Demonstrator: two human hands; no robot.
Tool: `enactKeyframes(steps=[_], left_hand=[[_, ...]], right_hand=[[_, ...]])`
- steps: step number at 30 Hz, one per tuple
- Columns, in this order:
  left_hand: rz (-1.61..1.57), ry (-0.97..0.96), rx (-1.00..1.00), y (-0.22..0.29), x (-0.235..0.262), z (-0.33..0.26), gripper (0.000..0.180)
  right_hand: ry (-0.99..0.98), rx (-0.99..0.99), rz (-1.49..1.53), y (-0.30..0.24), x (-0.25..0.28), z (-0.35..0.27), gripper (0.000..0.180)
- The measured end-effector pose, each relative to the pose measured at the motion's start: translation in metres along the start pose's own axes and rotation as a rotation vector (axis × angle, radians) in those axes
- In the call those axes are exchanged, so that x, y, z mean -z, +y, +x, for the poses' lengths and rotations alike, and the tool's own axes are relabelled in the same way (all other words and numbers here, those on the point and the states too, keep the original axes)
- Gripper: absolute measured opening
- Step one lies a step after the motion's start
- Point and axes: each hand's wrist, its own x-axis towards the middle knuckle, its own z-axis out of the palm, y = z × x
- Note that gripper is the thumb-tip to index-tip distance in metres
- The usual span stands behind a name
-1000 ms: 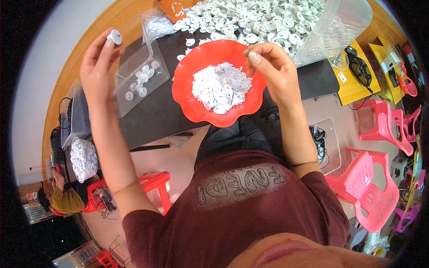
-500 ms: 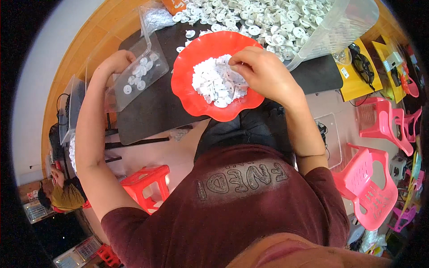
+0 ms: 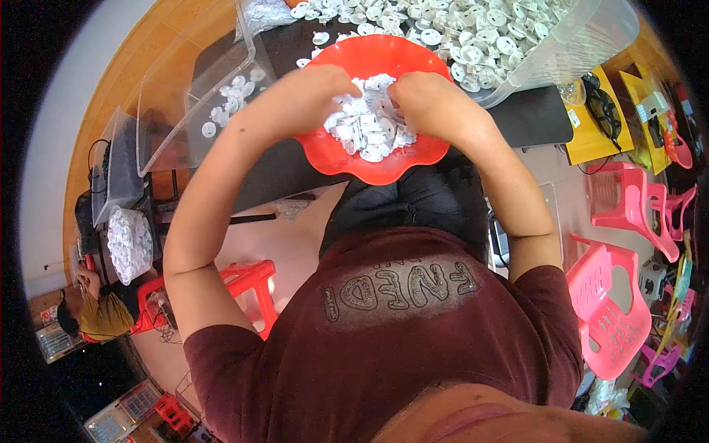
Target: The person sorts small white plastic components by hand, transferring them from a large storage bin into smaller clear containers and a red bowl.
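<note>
A red wavy-rimmed bowl (image 3: 384, 171) rests near the table's front edge, holding a heap of small white plastic parts (image 3: 367, 129). Over the heap's left side is my left hand (image 3: 325, 90), its fingers curled down and smeared by motion. My right hand (image 3: 422, 102) is at the heap's right side, fingers pinched together toward the parts; whatever is in them is hidden. To the left, a clear plastic bin (image 3: 177, 140) lies with several round white pieces (image 3: 235, 100) inside it.
A large pile of white round parts (image 3: 473, 40) spreads behind the bowl, beside a clear tub (image 3: 561, 55) on the dark table (image 3: 526, 122). Pink chairs (image 3: 609, 310) stand at the right, a red stool (image 3: 255, 292) at the left. Another person (image 3: 103, 314) is at the far left.
My left hand has moved right, from the clear bin to the bowl. My right hand stays at the heap's right side. The bowl appears slightly higher in view.
</note>
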Motion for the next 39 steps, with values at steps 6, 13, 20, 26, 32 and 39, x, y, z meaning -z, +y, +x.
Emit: enactKeyframes(steps=[6,13,20,26,32,39], left_hand=[[-0.080,-0.178,0.114,-0.007,-0.027,0.000,0.026],[-0.172,0.077,0.188,0.006,-0.014,0.002,0.025],[-0.573,0.292,0.447,0.019,-0.011,0.000,0.029],[-1.687,0.562,0.443,0.034,-0.026,0.002,0.034],[-1.906,0.683,0.428,0.047,-0.039,0.008,0.032],[-1.924,0.736,0.377,0.057,-0.039,0.008,0.031]], right_hand=[[0.127,-0.144,0.201,0.003,0.011,-0.006,0.015],[0.422,-0.158,0.425,0.001,0.013,-0.016,0.022],[0.490,-0.233,0.687,-0.002,0.015,-0.020,0.015],[0.652,-0.181,0.913,-0.009,0.011,-0.023,0.017],[0.678,-0.208,1.168,-0.027,0.015,-0.026,0.015],[0.791,-0.054,1.188,-0.036,0.014,-0.018,0.014]])
